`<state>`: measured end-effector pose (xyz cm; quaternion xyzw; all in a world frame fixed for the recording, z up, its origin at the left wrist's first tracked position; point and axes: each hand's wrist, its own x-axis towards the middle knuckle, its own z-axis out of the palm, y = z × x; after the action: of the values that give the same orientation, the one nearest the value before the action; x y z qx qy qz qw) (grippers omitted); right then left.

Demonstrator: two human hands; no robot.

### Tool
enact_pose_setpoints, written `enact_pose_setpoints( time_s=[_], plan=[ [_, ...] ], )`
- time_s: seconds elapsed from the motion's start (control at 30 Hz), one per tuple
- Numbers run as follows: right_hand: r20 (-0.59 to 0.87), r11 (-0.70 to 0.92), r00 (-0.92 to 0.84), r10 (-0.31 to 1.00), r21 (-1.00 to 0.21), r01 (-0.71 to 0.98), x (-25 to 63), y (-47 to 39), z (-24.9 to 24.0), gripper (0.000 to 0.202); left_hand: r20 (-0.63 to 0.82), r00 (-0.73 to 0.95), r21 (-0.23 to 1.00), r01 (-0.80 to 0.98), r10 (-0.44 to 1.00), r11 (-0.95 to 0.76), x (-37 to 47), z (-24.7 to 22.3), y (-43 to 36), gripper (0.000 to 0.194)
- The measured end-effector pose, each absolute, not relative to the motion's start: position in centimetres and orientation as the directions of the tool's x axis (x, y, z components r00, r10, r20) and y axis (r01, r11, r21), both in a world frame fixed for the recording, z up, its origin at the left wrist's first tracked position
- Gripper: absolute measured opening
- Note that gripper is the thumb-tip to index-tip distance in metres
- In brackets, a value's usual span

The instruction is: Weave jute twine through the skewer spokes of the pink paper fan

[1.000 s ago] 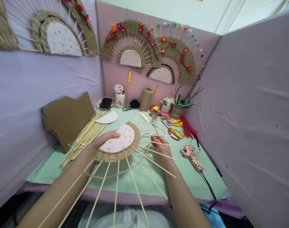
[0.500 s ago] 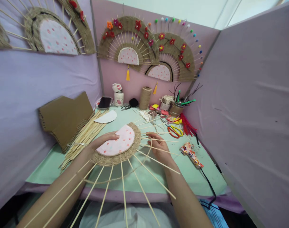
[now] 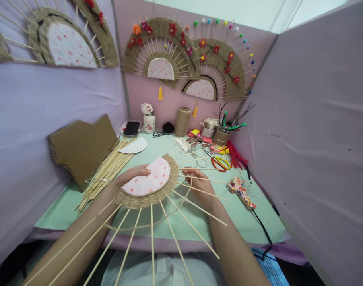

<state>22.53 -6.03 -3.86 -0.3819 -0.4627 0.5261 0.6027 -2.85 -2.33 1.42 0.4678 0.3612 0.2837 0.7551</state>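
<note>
A half-round fan [image 3: 154, 179] lies tilted over the table, with a white, pink-dotted centre and a band of woven twine [image 3: 173, 174] along its curve. Thin wooden sticks [image 3: 152, 238] spread from the band toward me and to the right. My left hand [image 3: 129, 177] grips the straight edge, its thumb on the dotted face and the other fingers hidden underneath. Among the right-hand sticks, my right hand [image 3: 199, 186] has its fingers bent together round a loose strand of twine [image 3: 142, 227]. That strand sags in a loop across the lower sticks.
Bundled sticks [image 3: 105, 174], a white half-disc [image 3: 133, 146] and cardboard [image 3: 82, 147] lie left. At the back stands a twine spool [image 3: 183, 122]. Scissors [image 3: 220, 163] and a patterned glue gun [image 3: 241, 193] with a black cord are on the right. Finished fans [image 3: 162, 31] hang on the walls.
The fan's sticks have swung slightly, their lower ends moving left. My right hand has shifted a little among the right-hand sticks, still holding the twine. My left hand keeps its grip.
</note>
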Motion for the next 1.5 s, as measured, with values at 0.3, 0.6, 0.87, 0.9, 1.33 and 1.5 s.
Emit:
enact_pose_setpoints(
  time_s=[0.3, 0.6, 0.87, 0.9, 1.33, 1.5],
  plan=[
    [0.191, 0.147, -0.052, 0.980, -0.879, -0.453, 22.3, -6.4, -2.8, 0.009, -0.268, 0.592, 0.913, -0.097, 0.760, 0.397, -3.0, 1.2, -2.3, 0.036],
    [0.141, 0.085, -0.055, 0.989, -0.820, -0.565, 22.5, -6.3, -2.9, 0.012, -0.265, 0.600, 0.911, -0.099, 0.755, 0.399, -2.9, 1.2, -2.3, 0.039],
    [0.109, 0.040, -0.084, 0.990, -0.815, -0.579, 22.4, -6.5, -2.3, 0.014, -0.265, 0.600, 0.921, -0.073, 0.754, 0.382, -3.0, 1.1, -2.2, 0.046],
    [0.102, 0.031, -0.090, 0.991, -0.814, -0.580, 22.4, -6.5, -2.3, 0.014, -0.267, 0.594, 0.924, -0.067, 0.759, 0.378, -2.9, 1.3, -2.3, 0.047],
    [0.053, -0.002, -0.096, 0.994, -0.868, -0.497, 22.1, -6.9, -1.7, 0.011, -0.288, 0.574, 0.913, -0.076, 0.766, 0.400, -2.8, 1.2, -2.3, 0.040],
    [0.051, 0.014, -0.067, 0.996, -0.883, -0.468, 22.0, -6.7, -1.9, 0.011, -0.304, 0.569, 0.904, -0.081, 0.764, 0.419, -2.7, 1.4, -2.5, 0.041]
  ],
)
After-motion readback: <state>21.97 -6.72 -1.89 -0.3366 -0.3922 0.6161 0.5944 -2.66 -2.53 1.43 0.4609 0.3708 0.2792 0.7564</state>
